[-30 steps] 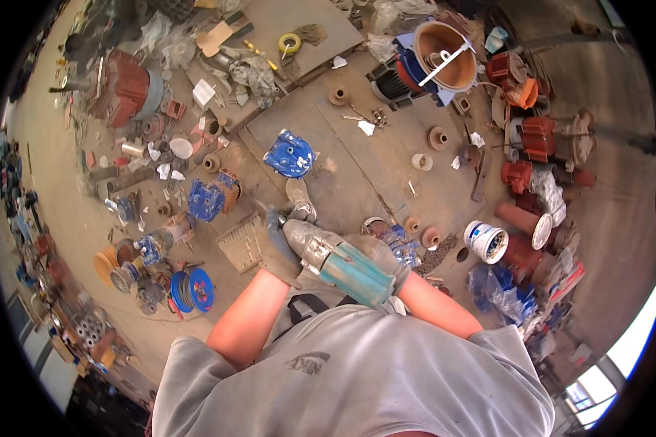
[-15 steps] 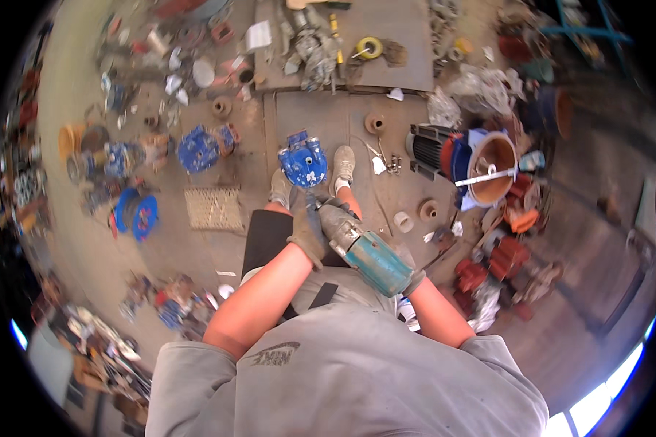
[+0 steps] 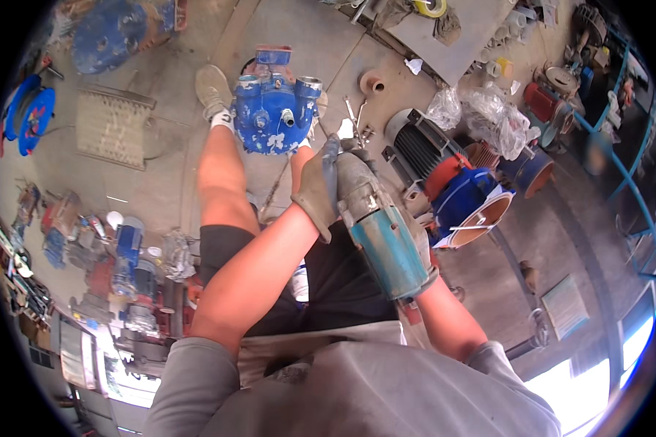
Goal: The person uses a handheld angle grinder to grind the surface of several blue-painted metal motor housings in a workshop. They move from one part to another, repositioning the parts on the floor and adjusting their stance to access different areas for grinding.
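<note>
Tool [image 3: 386,246], teal and grey; right hand [image 3: 420,244] clamped on it; left hand [image 3: 318,188] at nose [image 3: 354,176], closure of fingers [image 3: 329,154] unclear.

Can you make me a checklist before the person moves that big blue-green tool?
1. Left hand gloved and at the nose of the blue-green tool: ok.
2. Right hand gloved and against the tool's body: ok.
3. Right hand's grip: cannot tell, mostly hidden behind the tool.
4. Tool apart from the blue casting: ok, a gap shows.
5. Floor ahead free of loose metal pieces: not ok, some lie there.
</note>
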### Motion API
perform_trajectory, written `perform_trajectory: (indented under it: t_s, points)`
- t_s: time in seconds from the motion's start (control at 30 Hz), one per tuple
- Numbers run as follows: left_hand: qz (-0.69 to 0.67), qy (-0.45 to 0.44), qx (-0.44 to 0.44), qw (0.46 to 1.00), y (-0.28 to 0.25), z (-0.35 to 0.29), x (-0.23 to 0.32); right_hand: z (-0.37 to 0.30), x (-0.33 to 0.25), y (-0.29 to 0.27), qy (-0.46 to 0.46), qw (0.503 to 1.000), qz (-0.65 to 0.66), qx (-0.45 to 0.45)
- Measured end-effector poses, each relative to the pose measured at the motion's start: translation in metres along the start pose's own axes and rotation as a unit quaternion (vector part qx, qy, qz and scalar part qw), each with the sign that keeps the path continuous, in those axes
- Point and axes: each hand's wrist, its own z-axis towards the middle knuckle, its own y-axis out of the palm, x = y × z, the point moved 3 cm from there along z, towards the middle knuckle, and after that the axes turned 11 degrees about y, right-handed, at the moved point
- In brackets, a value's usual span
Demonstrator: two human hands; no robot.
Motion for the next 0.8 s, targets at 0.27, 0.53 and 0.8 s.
perform_trajectory:
  t_s: [0.27,0.53,0.8]
  points:
    - [0.003,-0.012,-0.02,1.0,-0.003,0.011,0.008,0.005,0.009,-0.004,0.175,0.98,0.096,-0.016]
    - [-0.077,-0.028,-0.045,0.996,-0.019,0.016,0.0,0.013,-0.013,-0.007,0.187,0.976,0.112,-0.002]
    - [-0.103,-0.047,-0.092,0.989,-0.007,0.008,0.013,0.029,-0.054,-0.031,0.057,0.982,-0.18,-0.006]
